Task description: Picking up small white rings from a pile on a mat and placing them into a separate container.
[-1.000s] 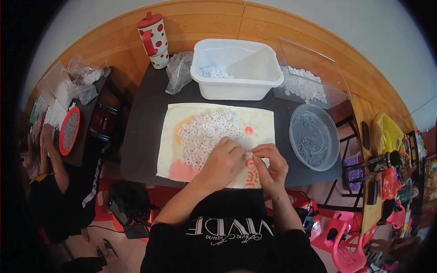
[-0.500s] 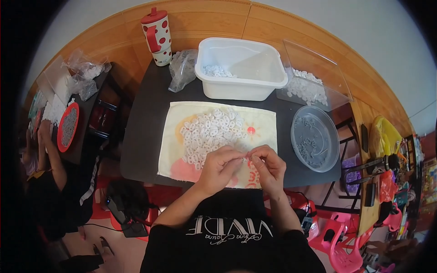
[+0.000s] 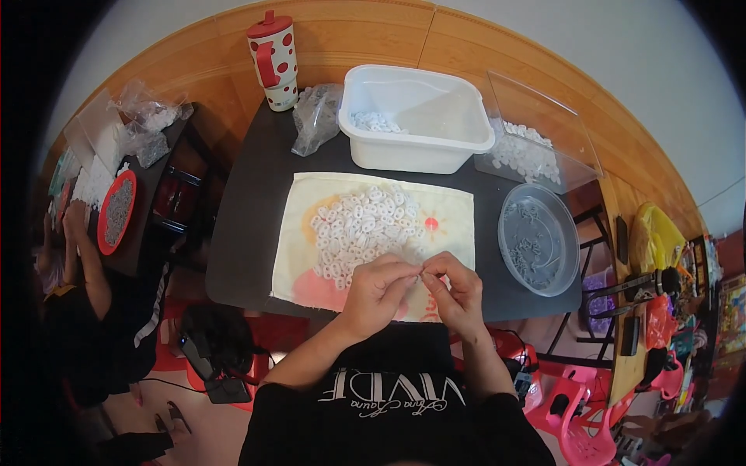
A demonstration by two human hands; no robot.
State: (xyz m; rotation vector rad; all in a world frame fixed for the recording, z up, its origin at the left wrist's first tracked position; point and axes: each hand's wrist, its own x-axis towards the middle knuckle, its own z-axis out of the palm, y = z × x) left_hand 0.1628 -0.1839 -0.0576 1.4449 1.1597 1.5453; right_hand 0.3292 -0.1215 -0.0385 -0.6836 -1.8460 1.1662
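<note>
surface: black (image 3: 249, 233), carrying everything listed below.
towel: cream with printed shapes (image 3: 454, 225), spread flat before the person, near the surface's close edge.
tub: white, rectangular, open plastic (image 3: 412, 155), just beyond the towel; small white pieces (image 3: 375, 123) lie in its left part.
box: clear, open (image 3: 544, 109), to the right of the tub, with white discs (image 3: 524, 151) inside.
round tray: clear plastic (image 3: 558, 233), right of the towel, small grey pieces (image 3: 528, 247) scattered in it.
heap: white two-holed pieces (image 3: 361, 229), on the towel, just beyond the left hand.
tumbler: red-lidded, red-spotted, upright (image 3: 276, 66), at the far left.
bag: crumpled clear plastic (image 3: 317, 120), between tumbler and tub.
left hand: (image 3: 381, 295) thumb and fingertips pinched together over the towel.
right hand: (image 3: 457, 291) likewise pinched, fingertips meeting the left's; anything between is too small to tell.
</note>
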